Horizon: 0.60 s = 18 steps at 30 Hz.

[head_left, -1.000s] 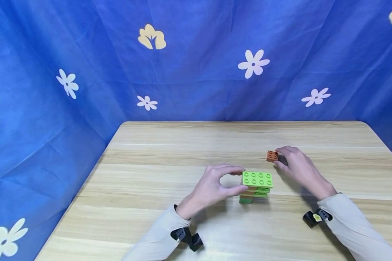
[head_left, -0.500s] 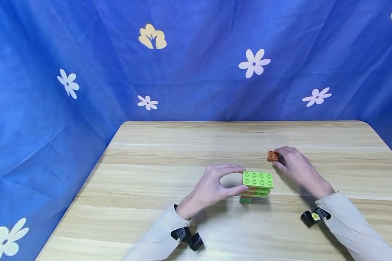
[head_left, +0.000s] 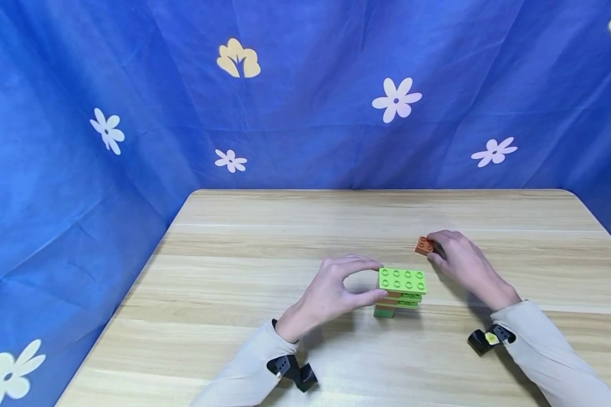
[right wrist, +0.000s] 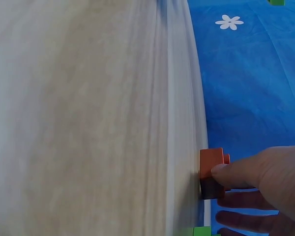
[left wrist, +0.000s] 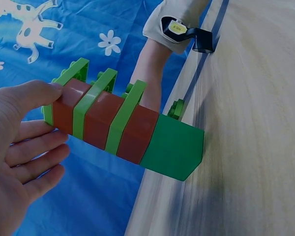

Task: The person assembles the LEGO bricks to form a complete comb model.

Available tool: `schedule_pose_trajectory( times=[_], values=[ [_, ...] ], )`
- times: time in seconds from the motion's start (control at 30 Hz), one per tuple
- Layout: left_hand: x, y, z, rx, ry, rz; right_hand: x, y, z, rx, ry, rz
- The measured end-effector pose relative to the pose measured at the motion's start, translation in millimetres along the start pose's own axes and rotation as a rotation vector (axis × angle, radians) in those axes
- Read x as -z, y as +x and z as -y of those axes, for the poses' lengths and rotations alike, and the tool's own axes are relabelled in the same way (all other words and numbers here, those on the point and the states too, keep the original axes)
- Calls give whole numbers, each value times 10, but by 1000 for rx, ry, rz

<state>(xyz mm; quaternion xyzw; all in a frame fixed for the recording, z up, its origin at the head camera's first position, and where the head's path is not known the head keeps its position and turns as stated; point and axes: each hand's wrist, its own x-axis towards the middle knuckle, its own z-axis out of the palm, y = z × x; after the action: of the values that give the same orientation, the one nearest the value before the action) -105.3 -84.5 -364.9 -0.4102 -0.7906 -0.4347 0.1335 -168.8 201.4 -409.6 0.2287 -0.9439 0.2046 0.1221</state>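
A stacked tower of light green plates and red-brown bricks [left wrist: 102,109] stands on the table, a darker green brick [left wrist: 173,146] at its bottom. My left hand [head_left: 331,287] holds the tower's top left end between thumb and fingers, its other fingers extended in the left wrist view. Studded light green plates [head_left: 401,280] overhang to the right. Beyond the tower, my right hand [head_left: 463,260] pinches a small orange-brown brick [head_left: 424,246] close over the tabletop. In the right wrist view my thumb presses the studded side of this orange-brown brick [right wrist: 212,172].
A small green piece [left wrist: 176,109] shows behind the tower in the left wrist view. A green piece [right wrist: 202,231] also appears at the right wrist view's bottom edge. The wooden table [head_left: 265,243] ends at a blue flowered curtain [head_left: 305,113]. Black wrist cameras [head_left: 292,372] hang beneath both sleeves.
The orange-brown brick has turned slightly in my right hand's fingers, and that hand has shifted a little. My left hand and the tower stay in place.
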Motion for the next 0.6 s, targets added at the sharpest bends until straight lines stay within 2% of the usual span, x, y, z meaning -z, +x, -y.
schedule_pose_trajectory(
  times=[0.6],
  values=[
    [1,-15,-9,30,11,-3,6,-10,20,-45,120,-19]
  ],
)
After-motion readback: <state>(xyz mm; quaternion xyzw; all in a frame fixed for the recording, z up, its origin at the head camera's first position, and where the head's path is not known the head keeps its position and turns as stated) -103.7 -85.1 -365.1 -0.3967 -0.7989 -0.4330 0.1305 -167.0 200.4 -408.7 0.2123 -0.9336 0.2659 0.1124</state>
